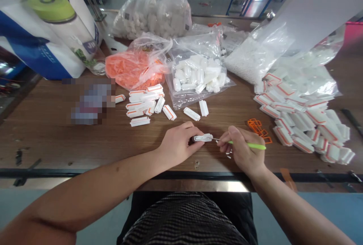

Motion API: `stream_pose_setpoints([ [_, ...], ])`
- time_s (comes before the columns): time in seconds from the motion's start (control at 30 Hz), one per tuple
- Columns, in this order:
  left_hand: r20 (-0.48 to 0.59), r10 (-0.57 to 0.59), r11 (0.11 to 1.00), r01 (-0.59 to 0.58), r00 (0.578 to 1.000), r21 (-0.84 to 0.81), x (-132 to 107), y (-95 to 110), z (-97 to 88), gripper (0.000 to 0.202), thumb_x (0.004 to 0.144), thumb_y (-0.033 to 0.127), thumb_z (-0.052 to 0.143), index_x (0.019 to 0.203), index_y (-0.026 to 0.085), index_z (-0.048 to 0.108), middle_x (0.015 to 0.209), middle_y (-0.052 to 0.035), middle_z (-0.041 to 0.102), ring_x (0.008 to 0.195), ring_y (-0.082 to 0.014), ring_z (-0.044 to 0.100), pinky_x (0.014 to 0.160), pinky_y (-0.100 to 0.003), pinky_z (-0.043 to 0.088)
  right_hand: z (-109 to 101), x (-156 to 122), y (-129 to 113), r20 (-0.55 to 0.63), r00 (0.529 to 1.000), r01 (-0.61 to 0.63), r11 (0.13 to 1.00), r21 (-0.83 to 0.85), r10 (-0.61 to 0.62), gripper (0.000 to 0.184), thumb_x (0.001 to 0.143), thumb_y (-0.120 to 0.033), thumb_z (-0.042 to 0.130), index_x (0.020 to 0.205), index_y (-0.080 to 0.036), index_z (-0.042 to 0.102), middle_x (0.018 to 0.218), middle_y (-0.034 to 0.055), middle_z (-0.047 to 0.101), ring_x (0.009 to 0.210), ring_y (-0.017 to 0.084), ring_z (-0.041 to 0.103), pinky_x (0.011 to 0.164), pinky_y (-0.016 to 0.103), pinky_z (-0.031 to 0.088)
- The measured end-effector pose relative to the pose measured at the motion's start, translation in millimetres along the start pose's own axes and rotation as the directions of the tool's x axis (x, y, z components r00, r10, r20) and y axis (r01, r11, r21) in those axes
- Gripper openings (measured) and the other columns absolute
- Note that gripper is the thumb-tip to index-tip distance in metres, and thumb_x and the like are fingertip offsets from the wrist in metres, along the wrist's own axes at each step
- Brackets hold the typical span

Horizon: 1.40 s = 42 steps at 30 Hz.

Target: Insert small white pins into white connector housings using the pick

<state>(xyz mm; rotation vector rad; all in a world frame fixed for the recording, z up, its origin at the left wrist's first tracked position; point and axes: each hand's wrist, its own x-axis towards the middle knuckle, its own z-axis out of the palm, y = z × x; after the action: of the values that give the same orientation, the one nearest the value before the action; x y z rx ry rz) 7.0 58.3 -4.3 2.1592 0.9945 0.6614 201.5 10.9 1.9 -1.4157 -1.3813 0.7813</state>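
Near the front of the wooden table, my left hand (181, 143) pinches a small white plastic housing (203, 138) with a row of dark holes along its face. My right hand (244, 147) grips a thin pick with a lime-green handle (256, 146), held like a pen. The pick's metal tip meets the right end of the housing. Small white bits (228, 154) lie on the table by my right fingers. Just beyond that hand is a small heap of orange rectangular frames (256, 127).
White housings with orange strips (320, 124) are piled at the right, with a smaller group (144, 101) left of centre. Behind stand bags of orange parts (136, 67), white pieces (198, 73) and white granules (252, 59). A green-lidded bottle (68, 29) is at the far left.
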Motion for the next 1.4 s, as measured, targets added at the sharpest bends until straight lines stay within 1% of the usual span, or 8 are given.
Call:
stream_pose_setpoints([
  [0.33, 0.019, -0.010, 1.000, 0.010, 1.000, 0.015, -0.4, 0.0, -0.6, 0.014, 0.087, 0.027, 0.065, 0.099, 0.022, 0.070, 0.083, 0.0007, 0.061, 0.065, -0.0107, 0.053, 0.060, -0.024, 0.041, 2.3, 1.4, -0.4, 0.019, 0.998, -0.056, 0.998, -0.033, 0.057, 0.049, 0.096, -0.038, 0.047, 0.055, -0.018, 0.065, 0.053, 0.0013, 0.065, 0.039, 0.008, 0.058, 0.039, 0.019, 0.044],
  [0.5, 0.018, -0.012, 1.000, 0.012, 1.000, 0.003, -0.5, -0.4, -0.6, 0.014, 0.087, 0.026, 0.065, 0.099, 0.022, 0.070, 0.083, 0.0008, 0.060, 0.067, -0.0109, 0.053, 0.061, -0.024, 0.041, 1.8, 1.8, -4.1, -0.017, 0.998, -0.068, 0.997, 0.026, 0.069, 0.050, 0.095, -0.041, 0.048, 0.054, -0.018, 0.065, 0.052, 0.0022, 0.065, 0.037, 0.009, 0.056, 0.036, 0.020, 0.042],
  [0.7, 0.029, -0.014, 1.000, 0.013, 0.999, 0.024, 0.2, -0.1, -1.3, 0.015, 0.086, 0.025, 0.066, 0.100, 0.021, 0.071, 0.082, 0.0008, 0.060, 0.066, -0.0109, 0.053, 0.062, -0.024, 0.040, 0.1, 3.3, -2.6, 0.020, 0.996, -0.089, 0.996, -0.006, 0.089, 0.050, 0.095, -0.041, 0.048, 0.055, -0.017, 0.065, 0.051, 0.0021, 0.064, 0.039, 0.009, 0.057, 0.038, 0.019, 0.043],
  [0.87, 0.020, -0.009, 1.000, 0.009, 1.000, 0.001, 0.0, -0.2, -1.1, 0.014, 0.087, 0.025, 0.065, 0.099, 0.021, 0.070, 0.083, 0.0006, 0.061, 0.067, -0.0108, 0.053, 0.062, -0.025, 0.041, -1.4, 3.5, -1.4, -0.049, 0.994, -0.094, 0.994, 0.057, 0.097, 0.052, 0.095, -0.044, 0.049, 0.054, -0.017, 0.065, 0.051, 0.0027, 0.063, 0.039, 0.009, 0.056, 0.036, 0.020, 0.041],
  [1.03, 0.024, -0.009, 1.000, 0.009, 1.000, 0.004, -0.1, -0.3, -1.3, 0.015, 0.088, 0.027, 0.064, 0.099, 0.022, 0.070, 0.083, 0.0002, 0.061, 0.067, -0.0114, 0.053, 0.063, -0.025, 0.042, -0.8, 3.0, 1.1, -0.040, 0.995, -0.088, 0.995, 0.054, 0.090, 0.051, 0.096, -0.043, 0.047, 0.055, -0.017, 0.065, 0.049, 0.0020, 0.061, 0.039, 0.009, 0.056, 0.038, 0.020, 0.043],
  [1.2, 0.027, -0.008, 1.000, 0.007, 1.000, 0.017, 0.3, -0.7, -1.3, 0.014, 0.087, 0.026, 0.065, 0.099, 0.022, 0.071, 0.083, 0.0005, 0.061, 0.067, -0.0111, 0.053, 0.062, -0.025, 0.041, 0.5, 3.3, 2.0, -0.035, 0.995, -0.095, 0.995, 0.011, 0.096, 0.051, 0.096, -0.042, 0.046, 0.055, -0.018, 0.065, 0.052, 0.0023, 0.064, 0.040, 0.009, 0.057, 0.039, 0.020, 0.042],
  [1.3, 0.027, -0.011, 1.000, 0.011, 1.000, 0.020, 0.4, -0.5, -1.1, 0.014, 0.087, 0.026, 0.065, 0.099, 0.022, 0.071, 0.083, 0.0005, 0.061, 0.066, -0.0110, 0.053, 0.061, -0.024, 0.040, -0.1, 3.7, 0.3, 0.005, 0.998, -0.068, 0.997, -0.043, 0.069, 0.051, 0.097, -0.040, 0.045, 0.056, -0.018, 0.065, 0.052, 0.0019, 0.064, 0.040, 0.009, 0.057, 0.040, 0.021, 0.043],
  [1.4, 0.017, -0.011, 1.000, 0.011, 1.000, 0.005, 0.3, -0.1, -0.6, 0.014, 0.086, 0.026, 0.065, 0.099, 0.022, 0.071, 0.082, 0.0008, 0.060, 0.065, -0.0106, 0.052, 0.060, -0.024, 0.040, -1.1, 3.6, -1.7, 0.058, 0.998, 0.012, 0.993, -0.122, -0.005, 0.048, 0.097, -0.037, 0.045, 0.057, -0.018, 0.064, 0.053, 0.0006, 0.064, 0.042, 0.009, 0.058, 0.043, 0.021, 0.045],
])
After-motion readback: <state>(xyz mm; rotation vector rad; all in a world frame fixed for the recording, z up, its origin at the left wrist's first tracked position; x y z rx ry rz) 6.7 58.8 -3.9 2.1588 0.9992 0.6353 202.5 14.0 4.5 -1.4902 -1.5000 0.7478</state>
